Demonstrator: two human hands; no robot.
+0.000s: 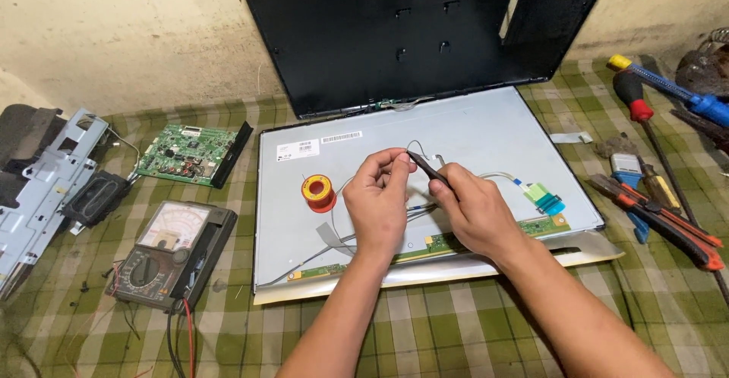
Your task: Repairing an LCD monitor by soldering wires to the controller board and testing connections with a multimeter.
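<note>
Here the left hand [377, 199] and right hand [468, 209] meet over the middle of the grey panel back [471, 131], almost touching. The right hand is closed around black tweezers [427, 168] — long axis slanting up and to the left, tip ending at the left fingertips [396, 161]. Those fingertips are pinched narrow on a thin wire [416, 147], which loops up and right of the pinch; whether the tweezer tips grip it cannot be told.

The wire lies just above both hands, nearer the left. A red-and-yellow solder spool [318, 192] stands just left of the left hand. The green strip board [425, 245] runs along the panel's near edge under the wrists. An analogue multimeter [171, 253] sits well left — off the panel. Bare panel lies open above and to the right.
</note>
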